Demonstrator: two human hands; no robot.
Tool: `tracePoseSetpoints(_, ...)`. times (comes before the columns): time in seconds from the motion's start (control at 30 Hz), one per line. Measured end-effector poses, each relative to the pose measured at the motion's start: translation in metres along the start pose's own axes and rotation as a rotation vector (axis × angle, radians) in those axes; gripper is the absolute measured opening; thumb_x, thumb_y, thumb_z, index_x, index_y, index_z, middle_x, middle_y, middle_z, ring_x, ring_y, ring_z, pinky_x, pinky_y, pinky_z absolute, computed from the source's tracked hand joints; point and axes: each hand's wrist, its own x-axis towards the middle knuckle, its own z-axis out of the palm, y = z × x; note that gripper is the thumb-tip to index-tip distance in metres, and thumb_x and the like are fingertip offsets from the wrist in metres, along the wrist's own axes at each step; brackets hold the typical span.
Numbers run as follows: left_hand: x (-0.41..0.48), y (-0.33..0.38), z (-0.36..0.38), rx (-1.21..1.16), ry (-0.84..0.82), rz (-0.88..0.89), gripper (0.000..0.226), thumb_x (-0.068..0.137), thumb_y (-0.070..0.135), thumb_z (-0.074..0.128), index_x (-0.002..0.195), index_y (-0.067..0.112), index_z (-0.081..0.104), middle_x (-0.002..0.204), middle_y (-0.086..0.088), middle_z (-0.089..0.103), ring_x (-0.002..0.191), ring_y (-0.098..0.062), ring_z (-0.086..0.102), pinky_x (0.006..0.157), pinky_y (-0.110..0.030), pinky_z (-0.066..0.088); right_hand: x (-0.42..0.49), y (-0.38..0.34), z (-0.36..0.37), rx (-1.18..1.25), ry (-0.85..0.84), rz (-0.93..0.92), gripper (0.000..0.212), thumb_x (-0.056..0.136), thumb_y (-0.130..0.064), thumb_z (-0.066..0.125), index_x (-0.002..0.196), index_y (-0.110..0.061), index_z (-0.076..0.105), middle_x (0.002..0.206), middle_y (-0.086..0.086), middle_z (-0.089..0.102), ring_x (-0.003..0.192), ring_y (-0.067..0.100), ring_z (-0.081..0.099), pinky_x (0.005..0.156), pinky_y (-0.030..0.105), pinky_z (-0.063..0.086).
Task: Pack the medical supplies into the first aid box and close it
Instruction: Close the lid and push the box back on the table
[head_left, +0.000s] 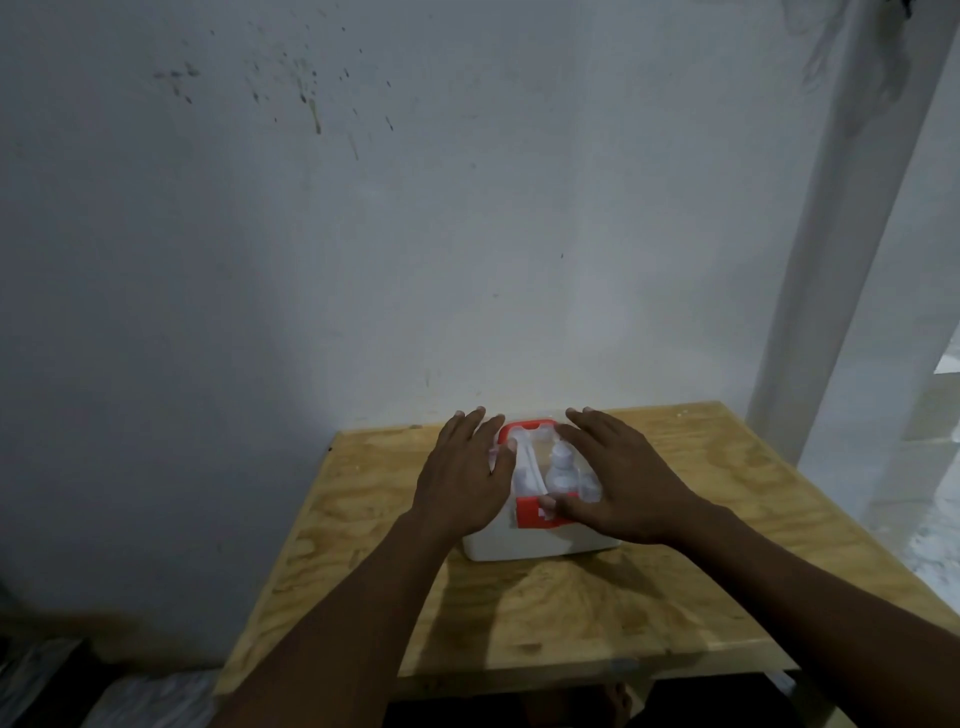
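Fingers (467, 426) straight, left hand (462, 478) and right hand (623, 478) flat atop first aid box (540, 545) on table (727, 493).

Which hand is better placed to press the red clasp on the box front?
Right, probably. The right hand lies flat on the lid, thumb touching the red clasp at the first aid box front; the left hand rests on the lid's left side, off it.

The first aid box (519, 546) is white below, with a red-orange latch panel (531, 513) on its near face and the same red-orange along its far rim. Its lid (543, 448) is clear, with white bottles (563, 466) showing through. The counter (571, 613) is pale yellow plywood with swirling brown grain. The wall (363, 234) behind is greyish white, flecked with dark specks higher up.
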Motion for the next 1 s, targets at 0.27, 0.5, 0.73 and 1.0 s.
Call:
tracePoseSetpoints(0.27, -0.0008, 0.0007, -0.0014, -0.007, -0.010, -0.009, 0.055, 0.106, 0.048, 0.032, 0.156, 0.025, 0.035, 0.167, 0.002, 0.026, 0.156, -0.019, 0.014, 0.124, -0.041, 0.017, -0.0001, -0.0019, -0.0022, -0.066, -0.025, -0.019, 0.110, 0.068, -0.092, 0.041, 0.152, -0.023, 0.024, 0.163, 0.001, 0.022, 0.150, 0.022, 0.017, 0.119, 0.040, 0.016)
tracePoseSetpoints(0.5, -0.0014, 0.0033, -0.0030, -0.012, -0.004, -0.009, 0.055, 0.105, 0.047, 0.033, 0.156, 0.025, 0.035, 0.167, 0.002, 0.026, 0.156, -0.020, 0.015, 0.124, -0.042, 0.017, -0.0010, -0.0025, -0.0022, -0.079, -0.022, -0.014, 0.112, 0.067, -0.092, 0.041, 0.153, -0.023, 0.024, 0.163, 0.002, 0.022, 0.150, 0.023, 0.018, 0.120, 0.041, 0.017)
tracePoseSetpoints(0.73, 0.0008, 0.0004, 0.0007, -0.029, 0.017, -0.001, 0.055, 0.105, 0.047, 0.034, 0.156, 0.025, 0.036, 0.167, 0.002, 0.027, 0.156, -0.020, 0.015, 0.124, -0.042, 0.018, 0.0005, -0.0024, -0.0010, -0.088, -0.031, -0.012, 0.111, 0.066, -0.090, 0.041, 0.153, -0.023, 0.023, 0.163, 0.001, 0.020, 0.150, 0.023, 0.016, 0.121, 0.042, 0.016)
tracePoseSetpoints(1.0, 0.0056, 0.0033, 0.0016, -0.429, 0.140, -0.130, 0.057, 0.103, 0.047, 0.045, 0.154, 0.026, 0.034, 0.165, 0.001, 0.030, 0.151, -0.021, 0.029, 0.120, -0.042, 0.030, 0.0015, -0.0064, -0.0032, 0.252, 0.056, 0.096, 0.103, 0.067, -0.087, 0.049, 0.149, -0.028, 0.032, 0.159, -0.004, 0.030, 0.147, 0.016, 0.024, 0.120, 0.047, 0.023)
